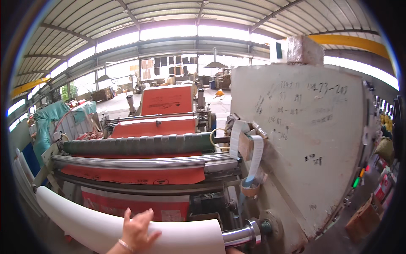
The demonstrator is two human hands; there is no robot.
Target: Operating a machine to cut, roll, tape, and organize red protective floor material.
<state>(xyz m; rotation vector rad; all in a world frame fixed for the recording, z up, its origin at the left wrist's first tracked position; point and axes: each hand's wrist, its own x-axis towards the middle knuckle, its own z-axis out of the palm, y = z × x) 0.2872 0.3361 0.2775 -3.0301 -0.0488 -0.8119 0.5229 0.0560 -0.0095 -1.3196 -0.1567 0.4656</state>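
Observation:
My left hand (139, 230), with a bracelet at the wrist, is over the large white roll (93, 218) in front of me. Its fingers are spread and hold nothing; whether the palm presses on the roll I cannot tell. The roll sits on a shiny metal shaft (237, 237) that runs into the machine's side on the right. A sliver of my right hand (234, 251) shows at the bottom edge, just under the shaft, and its fingers are hidden. Beyond the roll, printed red sheet material (139, 174) passes under metal bars and a dark green roller (139, 144).
A tall grey machine panel (296, 127) with handwriting stands at the right, a wrapped block (304, 50) on top. Strips of tape (256, 154) hang near a tape roll (250, 188). Green sheeting (48, 120) covers things at the left. A cardboard box (366, 218) lies lower right.

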